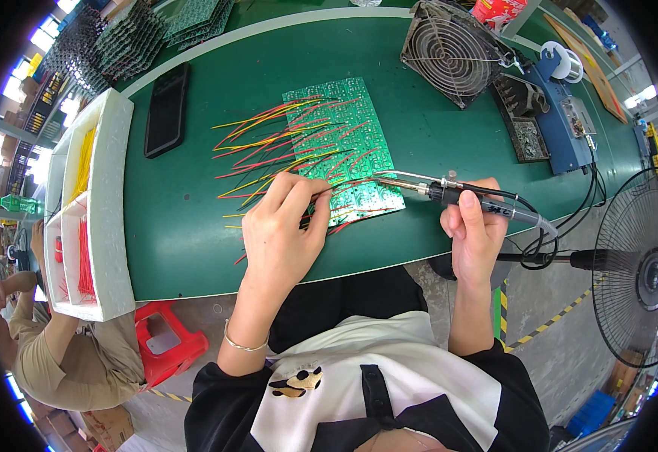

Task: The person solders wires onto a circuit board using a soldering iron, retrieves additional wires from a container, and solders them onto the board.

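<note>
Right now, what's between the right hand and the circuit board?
In the head view, a soldering iron and thin metal tube stretch from right hand to circuit board, above green tabletop.

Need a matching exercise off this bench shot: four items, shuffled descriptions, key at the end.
1. soldering iron
2. phone
3. stool
4. foam box

A. red, below table height
B. white, divided into compartments
C. held in the right hand
D. black, lying on the green tabletop

Pairs: 1-C, 2-D, 3-A, 4-B

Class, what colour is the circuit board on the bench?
The circuit board is green with paler markings, clearest in the head view.
</note>
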A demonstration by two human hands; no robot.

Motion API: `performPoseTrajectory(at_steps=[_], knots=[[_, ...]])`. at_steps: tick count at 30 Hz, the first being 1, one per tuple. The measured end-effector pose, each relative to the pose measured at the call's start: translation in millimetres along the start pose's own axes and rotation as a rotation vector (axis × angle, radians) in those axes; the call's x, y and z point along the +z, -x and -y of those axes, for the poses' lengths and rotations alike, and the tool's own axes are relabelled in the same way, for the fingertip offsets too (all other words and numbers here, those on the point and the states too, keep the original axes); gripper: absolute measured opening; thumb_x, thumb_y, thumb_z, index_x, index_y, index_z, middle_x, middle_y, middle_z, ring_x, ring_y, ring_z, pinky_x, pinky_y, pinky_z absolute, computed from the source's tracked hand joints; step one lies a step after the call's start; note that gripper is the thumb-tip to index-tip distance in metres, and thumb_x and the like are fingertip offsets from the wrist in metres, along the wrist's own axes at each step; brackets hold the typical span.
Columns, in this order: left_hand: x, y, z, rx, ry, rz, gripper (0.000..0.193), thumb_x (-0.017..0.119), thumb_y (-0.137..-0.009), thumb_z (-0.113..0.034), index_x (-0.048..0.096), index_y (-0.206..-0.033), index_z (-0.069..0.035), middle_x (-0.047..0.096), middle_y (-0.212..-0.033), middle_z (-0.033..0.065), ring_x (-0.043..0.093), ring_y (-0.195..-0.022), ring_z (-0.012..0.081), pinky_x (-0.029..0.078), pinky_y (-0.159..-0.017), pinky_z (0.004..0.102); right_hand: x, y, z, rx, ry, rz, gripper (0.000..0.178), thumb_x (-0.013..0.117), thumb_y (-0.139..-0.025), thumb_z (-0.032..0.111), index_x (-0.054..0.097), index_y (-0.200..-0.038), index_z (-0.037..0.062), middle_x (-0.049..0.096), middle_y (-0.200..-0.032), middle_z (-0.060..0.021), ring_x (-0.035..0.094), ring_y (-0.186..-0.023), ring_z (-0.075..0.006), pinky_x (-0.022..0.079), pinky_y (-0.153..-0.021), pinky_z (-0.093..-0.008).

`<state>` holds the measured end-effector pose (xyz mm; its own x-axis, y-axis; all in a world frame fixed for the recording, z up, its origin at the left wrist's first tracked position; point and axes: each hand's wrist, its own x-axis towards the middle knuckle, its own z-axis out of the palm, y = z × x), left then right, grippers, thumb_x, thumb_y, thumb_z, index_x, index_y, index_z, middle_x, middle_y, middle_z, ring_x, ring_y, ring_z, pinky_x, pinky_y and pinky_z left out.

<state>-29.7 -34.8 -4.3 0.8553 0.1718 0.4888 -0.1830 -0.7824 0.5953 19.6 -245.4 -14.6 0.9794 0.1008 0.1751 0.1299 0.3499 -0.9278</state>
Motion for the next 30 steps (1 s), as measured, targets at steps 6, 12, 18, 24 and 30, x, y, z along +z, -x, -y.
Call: performPoseTrajectory(at_steps=[6, 12, 18, 24, 30], knots=[[-1, -1, -1, -0.002, 0.0, 0.0, 0.009, 0.064, -0.07, 0.004, 0.06, -0.077, -0.001, 0.059, -0.075, 0.0086, 0.06, -0.063, 0.0188, 0.048, -0.057, 0.0269, 5, 0, 1, -0.019, 0.063, -0.03, 0.013, 0.052, -0.089, 0.016, 0.046, -0.088, 0.0037, 0.043, -0.059, -0.0002, 0.03, -0.048, -0.0032, 0.029, -0.044, -0.0194], [-2, -1, -1, -0.001, -0.013, 0.007, 0.009, 0.064, -0.07, 0.003, 0.06, -0.076, -0.001, 0.057, -0.076, 0.0083, 0.059, -0.065, 0.0191, 0.048, -0.057, 0.0274, -2, 1, -3, -0.031, -0.018, 0.016, 0.013, 0.055, -0.087, 0.01, 0.049, -0.091, -0.0001, 0.048, -0.068, -0.0025, 0.044, -0.053, -0.0059, 0.035, -0.044, -0.0204], [-8, -4, -7, 0.025, 0.008, -0.091, 0.015, 0.063, -0.072, 0.002, 0.054, -0.084, 0.0, 0.053, -0.078, 0.0099, 0.055, -0.063, 0.0207, 0.044, -0.053, 0.0286, -5, 0, -3, -0.107, -0.073, -0.051, 0.019, 0.057, -0.086, 0.011, 0.049, -0.099, -0.0012, 0.049, -0.068, -0.0024, 0.042, -0.055, -0.0061, 0.036, -0.047, -0.0209], [-15, 7, -4, 0.166, 0.117, -0.06, 0.013, 0.055, -0.076, 0.009, 0.05, -0.085, 0.002, 0.049, -0.082, 0.0118, 0.05, -0.064, 0.0175, 0.04, -0.052, 0.0258, -14, -5, 8, -0.109, -0.076, 0.019, 0.024, 0.058, -0.086, 0.013, 0.049, -0.103, -0.0018, 0.049, -0.067, -0.0035, 0.038, -0.054, -0.0058, 0.036, -0.05, -0.0217], [-15, 7, -23, 0.099, -0.034, 0.047, 0.014, 0.062, -0.069, 0.01, 0.059, -0.08, 0.001, 0.051, -0.08, 0.0098, 0.054, -0.06, 0.0186, 0.043, -0.051, 0.0281, -25, -6, 11, -0.041, -0.078, 0.088, 0.024, 0.051, -0.091, 0.027, 0.049, -0.099, 0.0041, 0.043, -0.063, 0.0008, 0.031, -0.049, -0.0031, 0.028, -0.046, -0.0192]])
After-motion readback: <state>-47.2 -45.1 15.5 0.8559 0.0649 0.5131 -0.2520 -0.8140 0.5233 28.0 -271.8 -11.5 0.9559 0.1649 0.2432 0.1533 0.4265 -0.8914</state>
